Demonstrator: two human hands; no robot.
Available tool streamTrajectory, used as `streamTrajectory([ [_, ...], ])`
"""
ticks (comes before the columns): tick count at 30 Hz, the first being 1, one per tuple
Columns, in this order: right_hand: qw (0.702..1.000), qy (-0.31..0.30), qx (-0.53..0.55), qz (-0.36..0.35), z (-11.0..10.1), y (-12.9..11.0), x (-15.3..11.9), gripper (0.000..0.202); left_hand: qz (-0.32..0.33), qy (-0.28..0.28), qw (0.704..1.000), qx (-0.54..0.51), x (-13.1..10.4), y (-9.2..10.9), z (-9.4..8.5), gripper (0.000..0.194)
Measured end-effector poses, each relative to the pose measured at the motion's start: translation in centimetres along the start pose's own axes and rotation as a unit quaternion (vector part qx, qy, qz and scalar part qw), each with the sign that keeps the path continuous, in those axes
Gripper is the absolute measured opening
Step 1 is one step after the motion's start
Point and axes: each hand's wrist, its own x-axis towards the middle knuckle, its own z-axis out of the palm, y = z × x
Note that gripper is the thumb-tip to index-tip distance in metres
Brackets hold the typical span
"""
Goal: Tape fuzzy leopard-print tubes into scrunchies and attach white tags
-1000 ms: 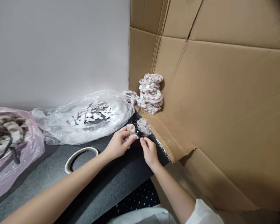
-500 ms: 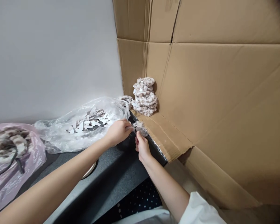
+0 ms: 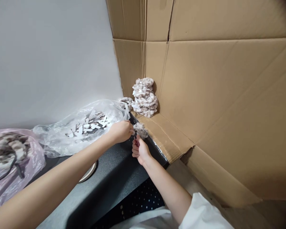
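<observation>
My left hand point(image 3: 122, 131) is closed in a pinch at the near side of a fluffy grey-white scrunchie-like piece point(image 3: 141, 130), over the dark table's corner. Just below it, my right hand point(image 3: 141, 150) is wrapped round a small tool with red handles point(image 3: 137, 142). Its dark tip points up at the fluff; it looks like small scissors, though the fingers hide most of it. Behind the hands stands a stack of fluffy, mottled scrunchies point(image 3: 145, 98) with white tags. Another fluffy piece point(image 3: 126, 101) lies left of the stack.
A clear plastic bag point(image 3: 54, 144) with many white tags on it lies left of my hands. Further left is a pink bag point(image 3: 35, 159) with furry material and a dark cord. A pale roll point(image 3: 88, 174) lies under my left forearm. Cardboard point(image 3: 224, 105) walls the right side.
My right hand has shifted slightly left and down, and more of the red-handled tool shows. The fluffy piece is more exposed. The whole view has shifted a little.
</observation>
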Motion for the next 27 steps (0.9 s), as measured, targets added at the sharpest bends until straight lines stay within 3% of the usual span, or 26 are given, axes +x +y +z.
streamTrajectory([
  [10,0.997,0.073,0.026,-0.025,0.6,0.1,0.1,0.047,-0.011,0.003,1.000,0.006,0.4,0.3,0.0,0.020],
  [16,0.999,0.048,0.017,0.007,-0.5,-0.6,-0.1,0.047,0.002,0.019,1.000,-0.001,0.3,0.0,-0.2,0.021],
  [18,0.998,0.042,-0.025,-0.034,-1.7,-1.7,-0.5,0.042,0.015,0.045,0.998,-0.039,-0.4,-1.0,-0.2,0.024],
  [19,0.992,0.047,-0.080,-0.087,-2.5,-2.5,-0.8,0.039,0.028,0.061,0.995,-0.069,-0.9,-1.6,-0.2,0.026],
  [20,0.970,0.063,-0.165,-0.165,-3.5,-3.5,-1.0,0.036,0.041,0.075,0.991,-0.103,-1.6,-2.3,-0.3,0.028],
  [21,0.924,0.096,-0.267,-0.254,-4.5,-4.7,-1.1,0.036,0.051,0.086,0.985,-0.141,-2.4,-3.0,-0.3,0.029],
  [23,0.783,0.170,-0.465,-0.376,-6.9,-7.0,-1.1,0.030,0.051,0.097,0.969,-0.220,-4.4,-4.2,-0.6,0.033],
  [25,0.642,0.224,-0.617,-0.397,-9.0,-9.0,-0.5,0.024,0.025,0.101,0.946,-0.307,-6.6,-4.9,-0.7,0.037],
  [27,0.538,0.228,-0.713,-0.386,-10.6,-10.2,0.3,0.021,-0.002,0.100,0.910,-0.403,-8.6,-5.3,-0.8,0.038],
])
